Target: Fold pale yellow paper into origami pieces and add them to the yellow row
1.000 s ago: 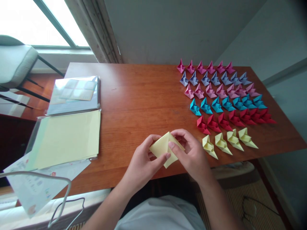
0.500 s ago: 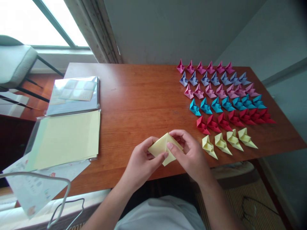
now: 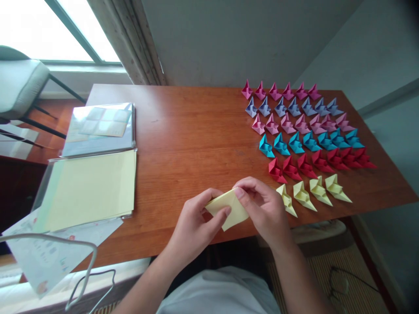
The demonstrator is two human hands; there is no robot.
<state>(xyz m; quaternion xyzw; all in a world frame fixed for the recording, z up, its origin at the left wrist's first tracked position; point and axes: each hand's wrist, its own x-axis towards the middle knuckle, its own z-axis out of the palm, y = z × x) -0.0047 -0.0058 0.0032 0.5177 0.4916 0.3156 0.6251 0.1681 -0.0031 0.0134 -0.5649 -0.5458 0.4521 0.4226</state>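
- here we are at the near edge of the wooden tabletop (image 3: 183, 152), with a pale yellow, flat folded piece of paper (image 3: 234, 212) up between two bare hands.
- the left hand (image 3: 193, 224) grips it from the left, thumb across the face turned to the camera, other fingertips out of sight behind.
- the right hand (image 3: 266, 209) pinches it from the right, thumb at the top corner.
- so the paper sits right between them, touching both; neither hand is nearer.
- its long upper edge slants, rising from the left fingers to the right thumb, while one corner points down toward the person.
- just beyond the right hand, a row of pale yellow folded paper shapes (image 3: 303, 197), the nearest one partly covered by that hand.
- farther back, red folded paper shapes (image 3: 306, 168), then bright blue folded paper shapes (image 3: 296, 144).
- and well off left, a stack of pale yellow paper sheets (image 3: 94, 187).
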